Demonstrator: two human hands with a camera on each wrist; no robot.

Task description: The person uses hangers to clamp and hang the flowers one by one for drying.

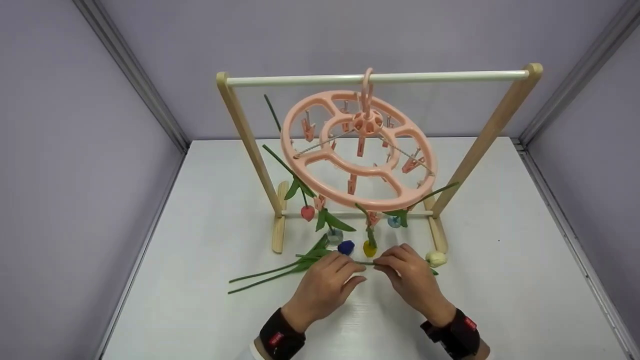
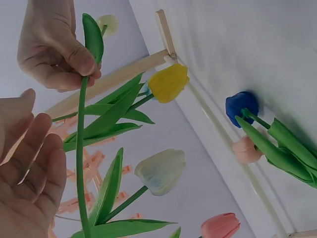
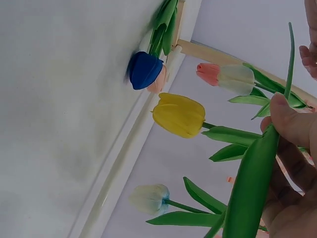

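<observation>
Both hands meet low over the worktop (image 1: 500,280): the right hand (image 1: 412,280) pinches a green tulip stem (image 1: 364,263) near its leaf, while the left hand (image 1: 325,287) rests beside it, fingers relaxed. The stem, cream bloom (image 1: 436,258) at right, lies level, probably for steadying. Behind, a wooden rack (image 1: 492,130) carries a pink clip hanger (image 1: 357,150) from which tulips hang heads downward. No legible writing appears.

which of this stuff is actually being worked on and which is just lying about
In hand: cream tulip, its stem pinched by the right hand, left hand beside it.
Lying about or already hung: blue tulip, yellow tulip, red tulip, peg hanger, wooden rack.
</observation>
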